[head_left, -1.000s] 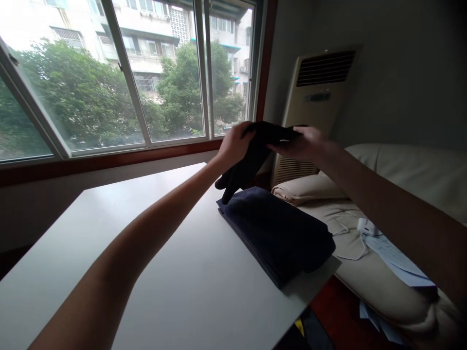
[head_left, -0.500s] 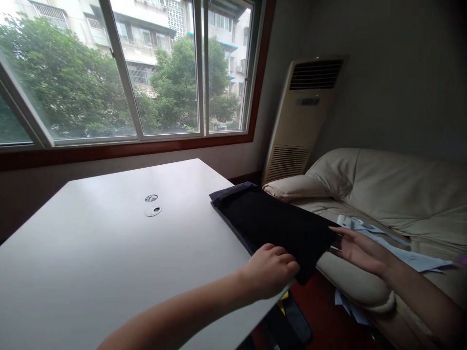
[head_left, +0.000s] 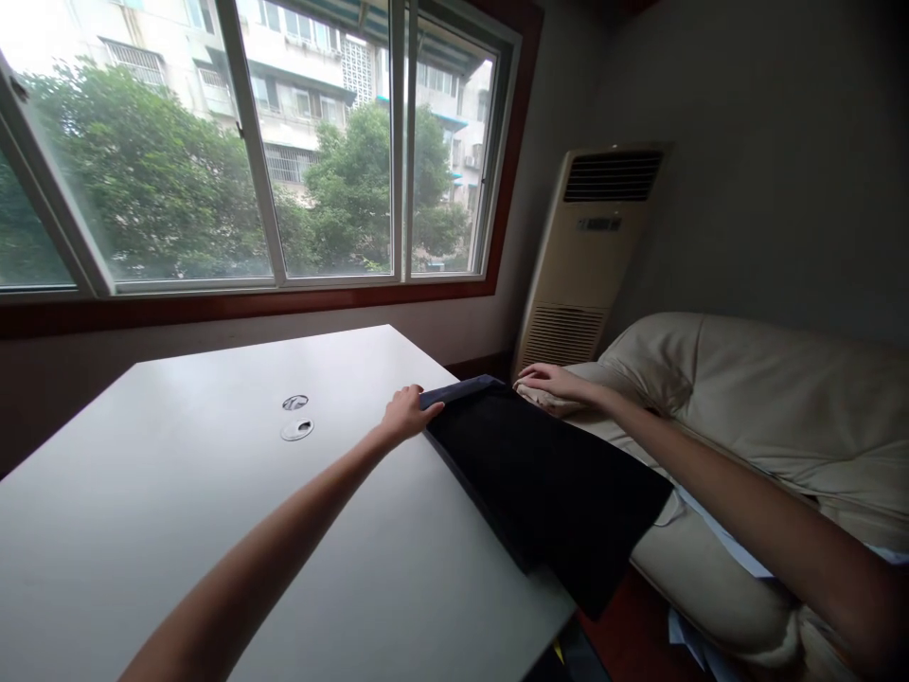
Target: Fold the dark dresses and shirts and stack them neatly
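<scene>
A flat piece of black cloth [head_left: 546,474], apparently a folded garment, lies along the right edge of the white table [head_left: 234,530]. Its near right part hangs past the edge, and a dark blue folded band [head_left: 461,388] runs along its far end. My left hand [head_left: 410,412] is closed on the far left corner, thumb on top of the cloth. Close to the far right corner is my right hand [head_left: 554,381], fingers stretched out and slightly apart; whether it touches the cloth is unclear.
Two round inserts, a far one [head_left: 294,403] and a near one [head_left: 296,431], are set in the tabletop. To the right stands a cream leather sofa [head_left: 795,379] with pale sheets [head_left: 724,535] on it. A standing air conditioner [head_left: 593,256] is in the corner beside the window.
My left hand has moved from the cloth's near edge to its far left corner. My right hand has gone from the near right side to the far right corner.
</scene>
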The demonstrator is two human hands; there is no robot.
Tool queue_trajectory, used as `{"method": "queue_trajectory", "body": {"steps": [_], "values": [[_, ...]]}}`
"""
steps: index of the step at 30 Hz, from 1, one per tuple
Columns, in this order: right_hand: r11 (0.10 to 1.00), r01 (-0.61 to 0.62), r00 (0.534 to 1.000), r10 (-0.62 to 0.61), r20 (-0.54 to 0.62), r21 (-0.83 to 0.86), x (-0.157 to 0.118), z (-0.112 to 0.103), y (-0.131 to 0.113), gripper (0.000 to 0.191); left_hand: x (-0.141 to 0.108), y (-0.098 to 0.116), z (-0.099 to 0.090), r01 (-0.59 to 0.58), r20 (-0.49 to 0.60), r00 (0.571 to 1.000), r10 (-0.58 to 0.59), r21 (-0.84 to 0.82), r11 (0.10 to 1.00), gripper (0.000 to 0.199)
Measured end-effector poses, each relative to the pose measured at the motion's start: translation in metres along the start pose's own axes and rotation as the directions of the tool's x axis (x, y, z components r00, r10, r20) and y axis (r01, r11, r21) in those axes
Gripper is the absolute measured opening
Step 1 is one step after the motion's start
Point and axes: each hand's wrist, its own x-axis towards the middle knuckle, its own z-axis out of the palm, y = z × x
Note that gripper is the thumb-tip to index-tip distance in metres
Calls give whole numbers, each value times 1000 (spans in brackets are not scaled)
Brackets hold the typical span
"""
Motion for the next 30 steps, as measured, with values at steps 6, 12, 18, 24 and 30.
{"method": "queue_trajectory", "body": {"steps": [6,12,18,24,30], "values": [[989,-30,991,47,122,-144,74,42,-12,28,28,-14,12,-10,154,988,17,-43,999,48],[969,-68,985,103,141,-238,100,54,8,33,36,-29,27,46,245,970,1,-186,982,34],[973,-42,987,76,144,-226,103,50,22,36,30,-28,32,-3,160,984,78,-422,907,20],[996,-71,992,63,-113,-60,102,21,19,45,19,17,4,162,194,981,-10,-788,594,15],[982,-167,964,145,-223,-85,129,-6,-17,44,53,29,-27,80,85,996,-14,-837,541,17]]}}
